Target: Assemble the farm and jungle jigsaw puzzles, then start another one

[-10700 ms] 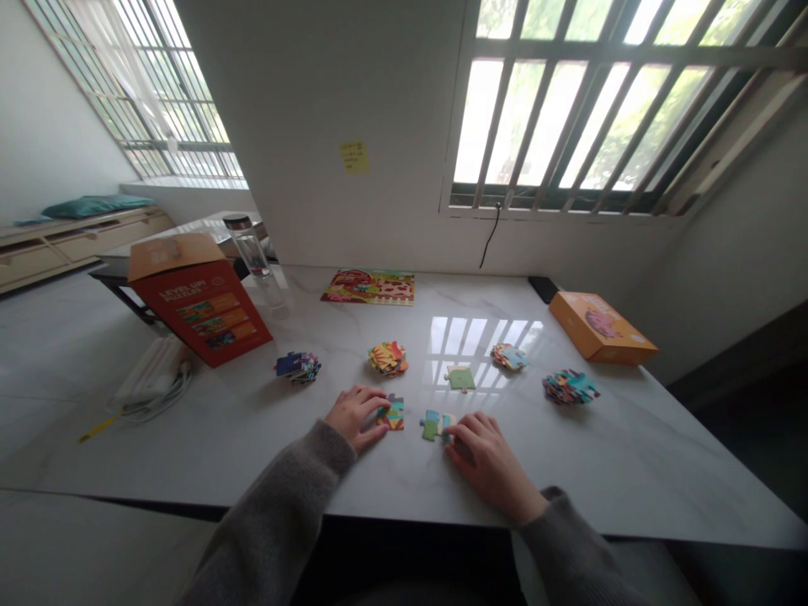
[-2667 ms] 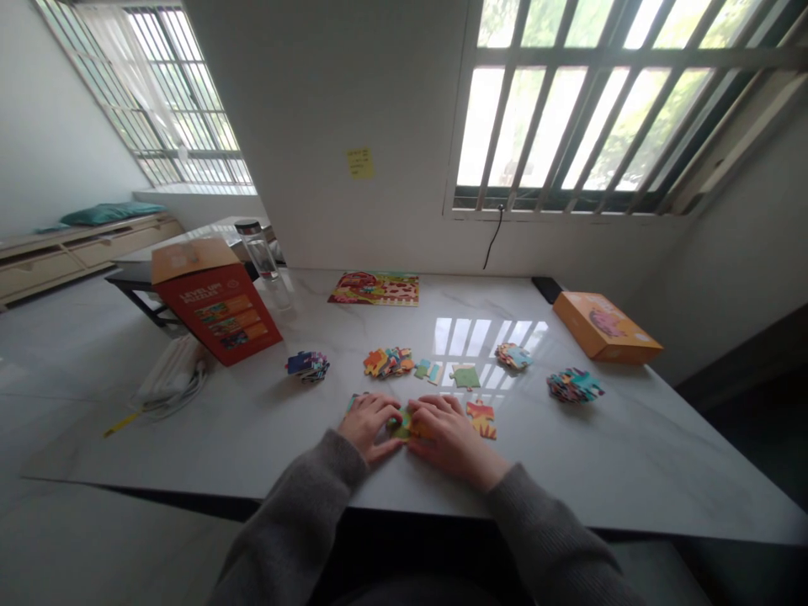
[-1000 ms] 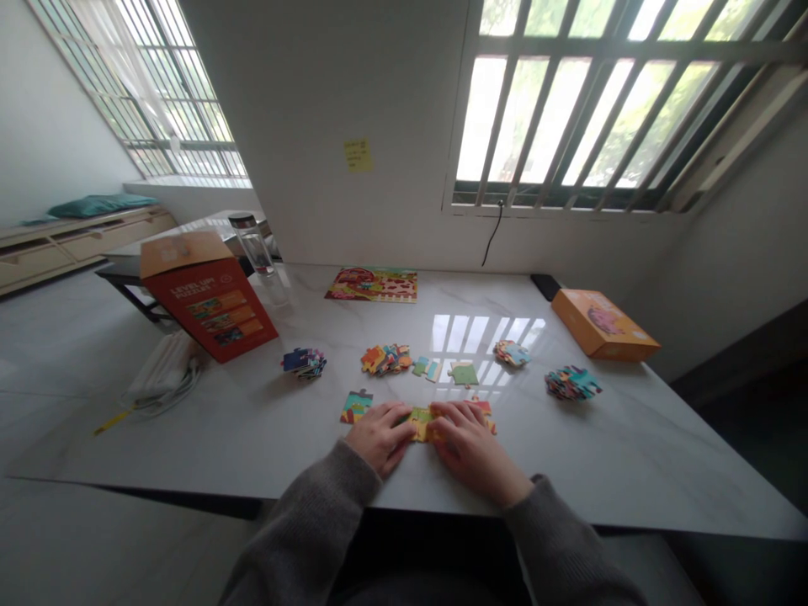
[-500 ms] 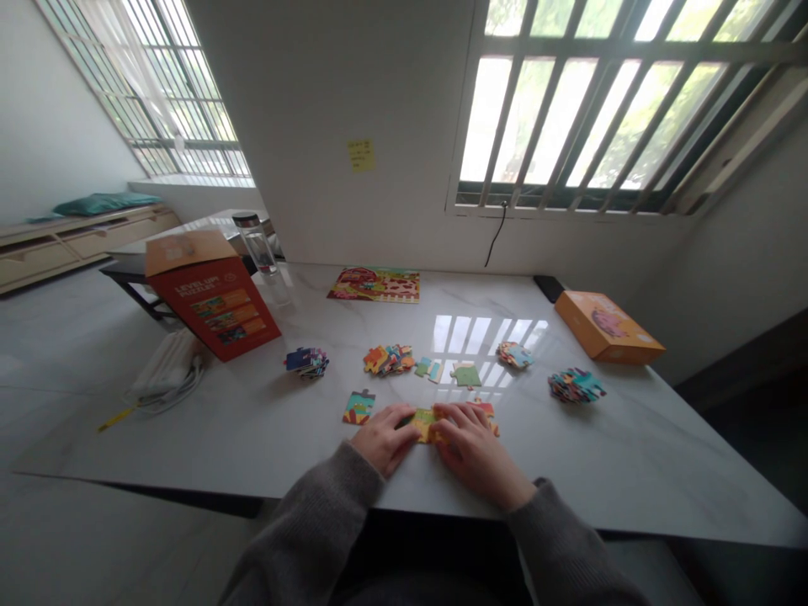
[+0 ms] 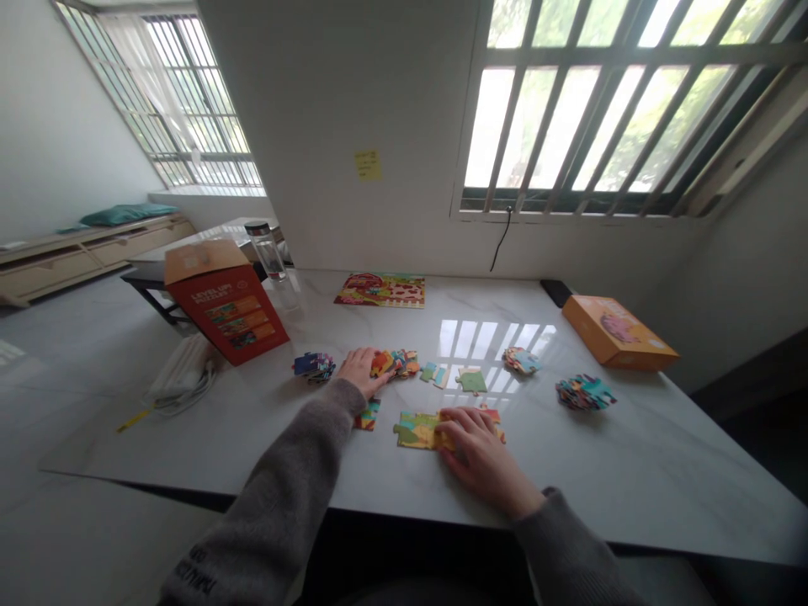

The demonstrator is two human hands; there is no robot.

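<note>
My left hand (image 5: 360,372) reaches to the left edge of a pile of orange and multicoloured puzzle pieces (image 5: 401,363), its fingers apart and partly over it. Below its wrist lies a teal and red puzzle piece (image 5: 368,416), half hidden by the sleeve. On the table in front of me is a strip of joined green and yellow puzzle pieces (image 5: 417,431). My right hand (image 5: 476,450) lies on the right part of this strip, fingers stretched out, covering some of it. Two loose pieces, one blue-green (image 5: 434,374) and one green (image 5: 471,380), lie beyond.
More piles of pieces stand at left (image 5: 314,365), right (image 5: 522,360) and far right (image 5: 585,392). A farm picture sheet (image 5: 382,290) lies at the back. A red box (image 5: 231,311), a glass bottle (image 5: 268,252), an orange box (image 5: 619,331) and a dark phone-like slab (image 5: 555,293) surround the area.
My left hand has left the joined strip and moved up and left to the pile, uncovering the strip's left end. My right hand stays on the strip. The view has shifted slightly.
</note>
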